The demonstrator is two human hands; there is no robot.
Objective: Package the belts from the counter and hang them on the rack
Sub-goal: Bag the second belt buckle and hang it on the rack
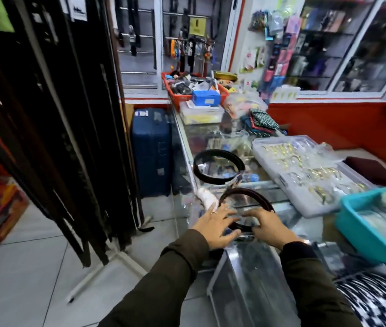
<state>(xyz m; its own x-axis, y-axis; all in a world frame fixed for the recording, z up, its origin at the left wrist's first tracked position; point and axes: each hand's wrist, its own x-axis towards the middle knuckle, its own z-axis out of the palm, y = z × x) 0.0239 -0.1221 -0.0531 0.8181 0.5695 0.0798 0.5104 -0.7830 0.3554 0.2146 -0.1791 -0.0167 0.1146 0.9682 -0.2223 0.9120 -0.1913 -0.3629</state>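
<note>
Both hands, left hand point(215, 226) spread, right hand point(273, 226) curled, grip the brown belt point(246, 193) by the counter point(279, 197) edge.

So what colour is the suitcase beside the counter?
Dark blue suitcase, clearest in the head view.

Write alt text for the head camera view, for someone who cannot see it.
A person's left hand and right hand reach onto a coiled dark belt on a glass shop counter. A second coiled belt lies just beyond it. A rack of hanging belts stands on the left.
</note>
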